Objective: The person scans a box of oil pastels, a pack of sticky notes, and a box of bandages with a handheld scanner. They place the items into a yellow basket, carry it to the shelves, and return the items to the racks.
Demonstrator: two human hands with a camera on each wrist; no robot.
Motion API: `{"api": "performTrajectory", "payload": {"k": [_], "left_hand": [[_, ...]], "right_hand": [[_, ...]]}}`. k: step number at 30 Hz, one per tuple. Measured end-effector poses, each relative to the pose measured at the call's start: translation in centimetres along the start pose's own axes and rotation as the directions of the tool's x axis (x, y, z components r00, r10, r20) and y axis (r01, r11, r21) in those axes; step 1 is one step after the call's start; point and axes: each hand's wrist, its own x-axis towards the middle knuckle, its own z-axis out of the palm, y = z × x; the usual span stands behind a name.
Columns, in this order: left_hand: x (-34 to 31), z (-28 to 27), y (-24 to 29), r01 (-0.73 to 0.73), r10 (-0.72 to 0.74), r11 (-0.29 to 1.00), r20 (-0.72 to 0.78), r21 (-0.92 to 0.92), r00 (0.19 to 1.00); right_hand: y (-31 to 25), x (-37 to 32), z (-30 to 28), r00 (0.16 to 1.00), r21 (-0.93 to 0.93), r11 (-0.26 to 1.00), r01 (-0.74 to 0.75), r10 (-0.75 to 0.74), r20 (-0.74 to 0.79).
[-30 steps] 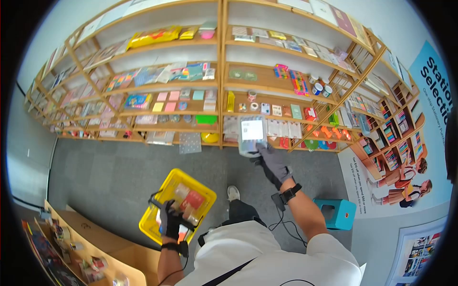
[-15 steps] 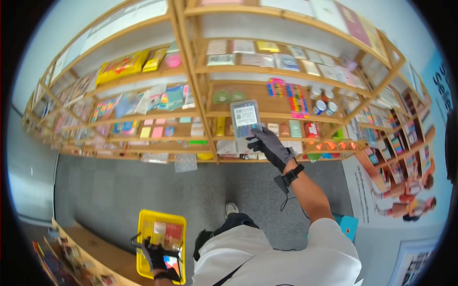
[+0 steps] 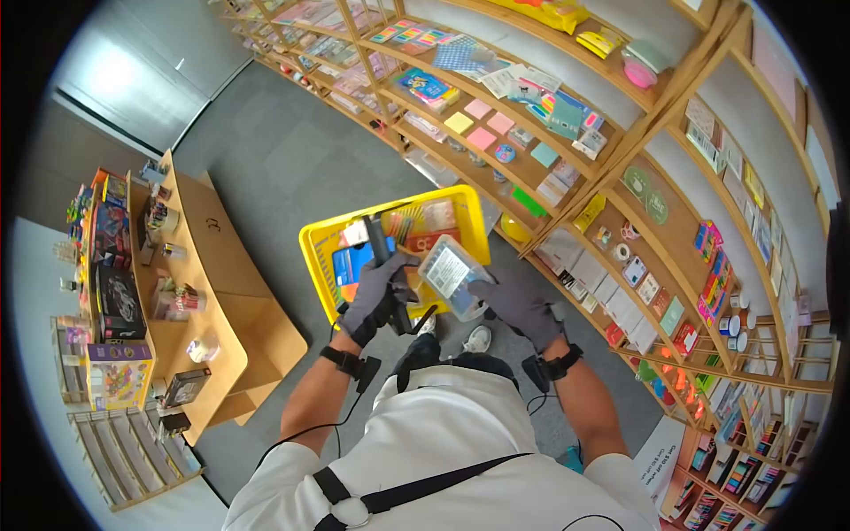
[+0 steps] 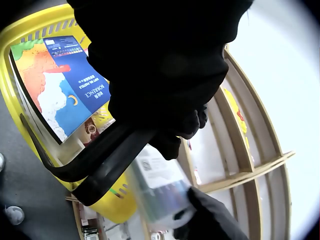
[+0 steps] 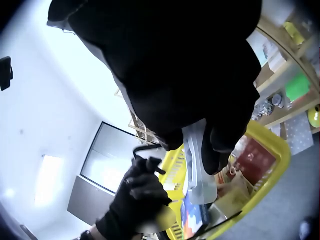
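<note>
My gloved left hand (image 3: 379, 290) grips the black handles (image 3: 378, 237) of a yellow shopping basket (image 3: 483, 234). In my gloved right hand (image 3: 524, 311) is a clear plastic case (image 3: 448, 271) with a white printed label, held by its near edge. Coloured sticks show through the case in the left wrist view. It is tilted above the near right side of the basket and overlaps it in the head view. Inside the basket lie a blue soft oil pastels box (image 4: 82, 92), a red item (image 5: 255, 160) and other packets, partly hidden by the hands and handles.
Wooden shelves (image 3: 651, 124) of stationery run along the right and far side, close to the basket. On the left stands a curved wooden counter (image 3: 232, 354) with small goods. Grey floor (image 3: 257, 168) lies between them, and my shoes show below the basket.
The right hand has brought the case back from in front of the shelves to above the basket. The basket has come up in front of the body, and the view has turned left.
</note>
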Motion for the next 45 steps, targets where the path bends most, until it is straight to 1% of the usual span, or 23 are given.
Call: {"api": "performTrajectory", "payload": {"k": [1,2,4,5,8,9,12,14,17,20,21,24,25,27,28,31,32,33,36,37,40,44,45], "left_hand": [[0.0,1.5,0.5,-0.015,0.014,0.999,0.014,0.032,1.000],[0.1,2.8,0.9,-0.015,0.014,1.000,0.018,0.023,1.000],[0.3,4.8,1.4,0.018,-0.031,0.997,0.165,0.076,0.986],[0.9,5.4,1.0,0.019,-0.031,0.997,0.168,0.070,0.985],[3.1,7.0,-0.5,-0.225,0.139,0.925,0.278,0.307,0.950],[3.5,7.3,-0.6,-0.223,0.133,0.926,0.289,0.306,0.948],[4.2,7.7,-1.0,-0.161,0.055,0.939,0.330,0.304,0.942],[4.1,7.7,-0.4,-0.133,0.019,0.940,0.340,0.316,0.940],[4.2,7.5,0.2,-0.069,-0.070,0.933,0.365,0.353,0.928],[4.9,6.3,0.5,-0.031,-0.142,0.912,0.387,0.409,0.911],[5.1,6.1,0.6,-0.023,-0.164,0.905,0.399,0.424,0.902],[5.0,5.5,1.4,0.004,-0.213,0.905,0.446,0.425,0.869],[5.1,5.6,1.3,0.005,-0.218,0.902,0.446,0.431,0.868],[5.0,5.9,1.2,0.009,-0.245,0.875,0.427,0.484,0.870],[4.9,6.0,1.1,0.012,-0.257,0.862,0.417,0.507,0.872],[4.3,6.8,0.9,-0.018,-0.212,0.860,0.390,0.510,0.896],[4.1,7.0,0.8,-0.032,-0.189,0.860,0.376,0.509,0.907],[4.1,7.1,0.7,-0.033,-0.183,0.861,0.369,0.508,0.911],[4.2,7.0,-0.1,-0.012,-0.209,0.865,0.381,0.502,0.901],[4.4,6.8,-0.4,-0.011,-0.201,0.869,0.373,0.494,0.906],[4.5,6.1,-1.0,0.062,-0.279,0.856,0.357,0.514,0.892],[4.5,5.1,-0.6,0.027,-0.246,0.848,0.349,0.529,0.904],[4.3,5.0,-0.2,0.032,-0.242,0.853,0.341,0.520,0.908]], "right_hand": [[0.9,1.1,0.3,1.000,-0.012,1.000,-0.001,0.001,-0.002],[2.1,2.3,0.7,0.997,-0.146,0.989,0.004,-0.015,-0.079],[3.6,4.4,1.4,0.973,-0.395,0.918,-0.014,-0.078,-0.215],[4.0,4.9,1.4,0.973,-0.401,0.916,-0.017,-0.076,-0.216],[4.3,5.7,0.7,0.917,-0.591,0.800,-0.098,-0.158,-0.367],[4.0,5.8,0.4,0.913,-0.590,0.800,-0.110,-0.153,-0.377],[2.9,6.3,-0.1,0.926,-0.693,0.678,-0.244,-0.051,-0.375],[3.3,7.1,0.5,0.918,-0.690,0.672,-0.268,-0.038,-0.394],[5.2,8.0,1.6,0.896,-0.669,0.665,-0.332,0.000,-0.444],[6.8,8.1,2.5,0.954,-0.650,0.735,-0.194,-0.014,-0.300],[6.8,8.0,2.7,0.947,-0.633,0.743,-0.217,0.003,-0.321],[5.5,8.1,3.4,0.932,-0.489,0.872,-0.032,-0.151,-0.330],[5.5,8.9,3.8,0.930,-0.484,0.875,-0.034,-0.149,-0.335],[6.3,11.4,5.3,0.845,-0.338,0.936,0.094,-0.255,-0.471],[7.3,12.6,6.0,0.790,-0.270,0.948,0.167,-0.293,-0.539],[15.4,18.3,8.2,0.820,-0.241,0.943,0.228,-0.320,-0.475],[16.7,19.3,8.6,0.834,-0.226,0.940,0.256,-0.333,-0.440],[16.1,19.3,8.6,0.836,-0.225,0.938,0.263,-0.338,-0.433],[13.6,18.0,8.2,0.909,-0.155,0.943,0.296,-0.328,-0.257],[12.6,17.5,8.1,0.911,-0.157,0.941,0.301,-0.332,-0.242],[10.1,15.8,8.3,0.931,-0.012,0.976,0.219,-0.212,-0.296],[12.0,15.4,8.6,0.913,0.114,0.941,0.319,-0.274,-0.301],[11.4,14.4,8.3,0.918,0.112,0.942,0.317,-0.274,-0.287]]}}
